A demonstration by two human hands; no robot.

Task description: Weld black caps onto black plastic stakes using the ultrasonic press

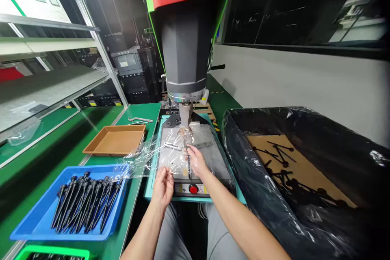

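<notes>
Under the metal horn (185,114) of the press, my right hand (196,160) pinches a slim black plastic stake (189,170), whose lower end points toward me. Its upper end is partly hidden by my fingers and by clear plastic film (138,158) spread over the machine's plate (166,168). My left hand (163,185) is at the plate's front left edge, fingers curled together; whether something small is in them is hidden. Beside it on the left, a blue tray (33,221) holds many similar black stakes (87,203) with round heads.
A red button (193,189) sits on the machine's front. At left are an empty brown tray (114,140), wrenches (140,120), a green tray (55,250) and a metal shelf (55,85). On the right, a box lined with black plastic (258,183) holds loose black stakes (283,158).
</notes>
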